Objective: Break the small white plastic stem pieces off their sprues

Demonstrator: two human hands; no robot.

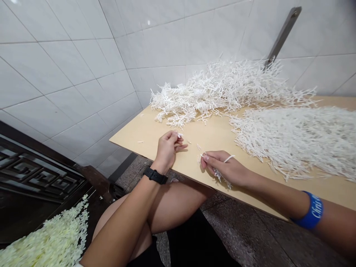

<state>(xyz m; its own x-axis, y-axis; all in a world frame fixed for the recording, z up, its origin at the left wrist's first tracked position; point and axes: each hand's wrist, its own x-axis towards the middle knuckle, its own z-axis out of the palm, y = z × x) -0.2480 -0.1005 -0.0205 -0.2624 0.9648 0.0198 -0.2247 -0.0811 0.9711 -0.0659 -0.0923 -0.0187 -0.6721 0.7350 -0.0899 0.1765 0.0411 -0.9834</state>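
Observation:
My left hand (169, 147), with a black watch on its wrist, pinches a small white piece (179, 135) above the table's front edge. To its right, my right hand (222, 166) is closed around thin white branching strands (221, 178); one strand sticks out above the fingers and a cluster hangs below the palm. The hands are apart. A few loose white bits (198, 147) lie on the wooden table (133, 133) between and beside them.
A tall heap of white branching strands (222, 89) lies along the tiled wall. A flatter pile of white strands (300, 133) covers the table's right side. Pale yellow-green flower pieces (55, 237) are piled at the lower left, by a dark carved panel (36, 167).

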